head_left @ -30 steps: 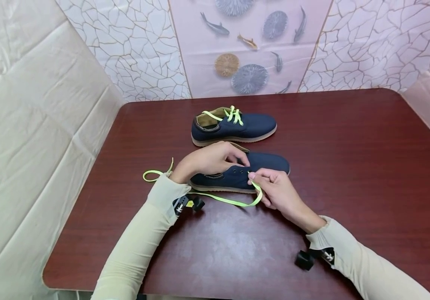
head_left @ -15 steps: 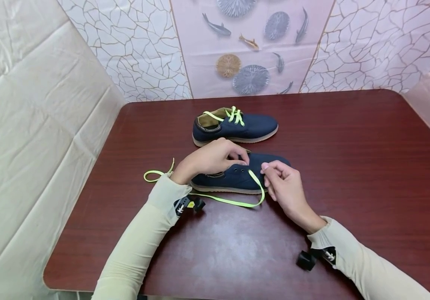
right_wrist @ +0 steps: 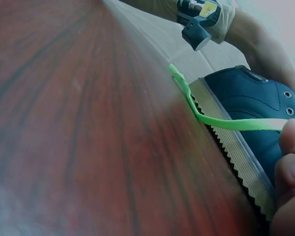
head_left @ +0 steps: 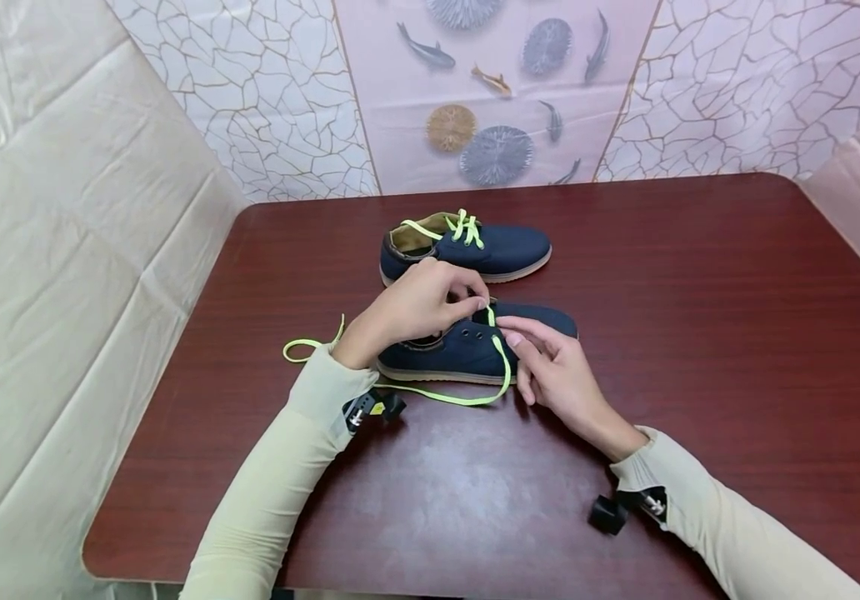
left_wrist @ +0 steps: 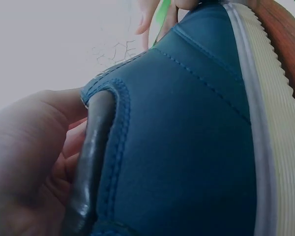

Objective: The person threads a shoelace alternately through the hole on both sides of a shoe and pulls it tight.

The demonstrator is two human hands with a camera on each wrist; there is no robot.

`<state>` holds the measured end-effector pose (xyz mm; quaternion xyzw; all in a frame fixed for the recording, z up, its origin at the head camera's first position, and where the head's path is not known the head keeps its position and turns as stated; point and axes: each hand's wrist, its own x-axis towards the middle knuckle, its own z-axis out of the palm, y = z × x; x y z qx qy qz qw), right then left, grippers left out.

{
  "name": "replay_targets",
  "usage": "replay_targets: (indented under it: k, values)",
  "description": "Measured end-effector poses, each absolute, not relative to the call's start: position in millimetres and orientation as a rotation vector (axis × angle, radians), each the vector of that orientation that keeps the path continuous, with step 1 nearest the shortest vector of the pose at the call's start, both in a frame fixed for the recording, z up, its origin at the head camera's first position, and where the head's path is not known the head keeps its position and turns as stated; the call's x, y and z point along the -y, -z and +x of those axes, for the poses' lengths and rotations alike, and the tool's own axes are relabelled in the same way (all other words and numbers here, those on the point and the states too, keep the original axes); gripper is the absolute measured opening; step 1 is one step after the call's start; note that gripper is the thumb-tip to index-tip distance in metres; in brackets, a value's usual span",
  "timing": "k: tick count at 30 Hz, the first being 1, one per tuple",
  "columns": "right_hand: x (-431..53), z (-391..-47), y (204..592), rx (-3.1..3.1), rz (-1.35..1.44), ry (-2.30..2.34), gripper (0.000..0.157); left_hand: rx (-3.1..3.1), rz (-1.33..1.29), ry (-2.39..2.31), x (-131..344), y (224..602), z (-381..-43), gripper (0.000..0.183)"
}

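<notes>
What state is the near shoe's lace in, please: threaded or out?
Partly threaded: the lace enters the near shoe and reappears by the left hand; two near-side eyelets are bare.

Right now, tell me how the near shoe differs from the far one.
The far shoe has lace through several eyelets, while the near shoe shows two bare eyelets. The far lace lies on the far shoe; the near lace trails past the near shoe onto the table. The left hand and right hand are at the near shoe; the far shoe stands beyond. Both are dark blue with pale soles.
</notes>
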<state>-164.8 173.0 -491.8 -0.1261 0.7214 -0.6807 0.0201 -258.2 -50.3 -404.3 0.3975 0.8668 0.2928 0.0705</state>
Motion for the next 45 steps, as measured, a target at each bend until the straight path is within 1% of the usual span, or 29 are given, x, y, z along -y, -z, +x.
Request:
replay_targets:
  k: [5,12,20,29,36,40,45]
  values:
    - [-174.2,-167.3,489.6,-2.207,-0.344,2.066,0.036,-2.649,1.152,-0.982,47.7,405.1,-255.2,0.012]
    - [-176.2,-168.1,483.5,-2.033,-0.283,2.072,0.042,-2.719,1.181,-1.042,43.9,409.0,-252.0,0.011]
    - [-172.4,-167.2,481.8,-1.982,-0.270,2.064,0.043,-2.747,1.120,-1.104,47.6,406.8,-251.1,0.012]
    - [-173.4,-169.2,476.7,-2.035,-0.280,2.041,0.039,-2.788,1.070,-1.225,47.1,402.8,-251.8,0.011]
    - [-174.3,-175.6,470.4,-2.147,-0.341,2.056,0.035,-2.783,1.062,-1.189,42.9,402.8,-252.8,0.013]
    - [-169.3,-184.2,464.9,-2.200,-0.355,2.045,0.032,-2.823,1.095,-1.108,43.3,405.1,-252.4,0.012]
    - [-166.4,-203.3,454.3,-2.367,-0.397,2.012,0.028,-2.940,1.134,-1.024,42.6,404.6,-255.1,0.010]
